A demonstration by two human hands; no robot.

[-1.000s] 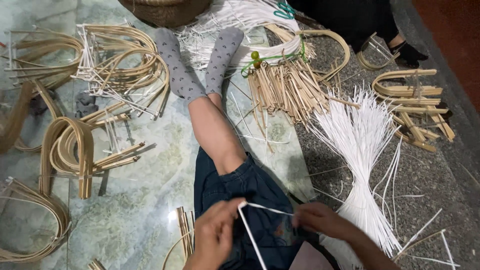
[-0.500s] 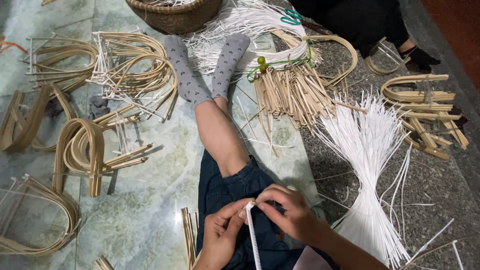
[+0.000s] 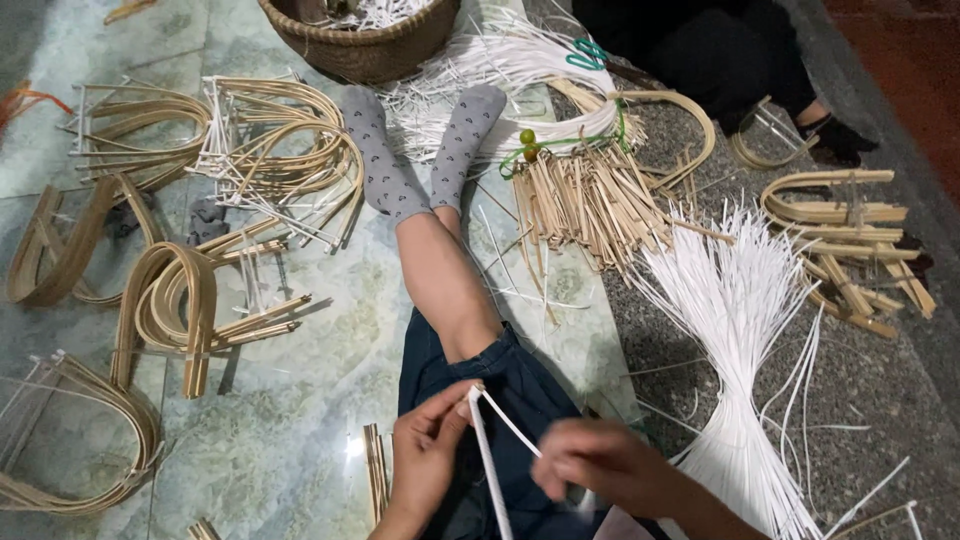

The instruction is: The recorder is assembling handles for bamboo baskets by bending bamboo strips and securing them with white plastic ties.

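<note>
My left hand point(image 3: 425, 462) pinches the folded top of a thin white plastic strip point(image 3: 488, 450) above my lap, grip closed tight on it, while my right hand point(image 3: 600, 467) closes around the strip's other strand just right of that fold. Right of the strip, a fanned bundle of long white strips point(image 3: 735, 330) lies on the grey stone floor point(image 3: 880, 380). Beyond the strip past my grey-socked feet point(image 3: 420, 160) lie a bundle of short tan bamboo sticks point(image 3: 585, 200), bent bamboo hoops point(image 3: 270, 140), and farthest a round woven basket point(image 3: 365, 45).
</note>
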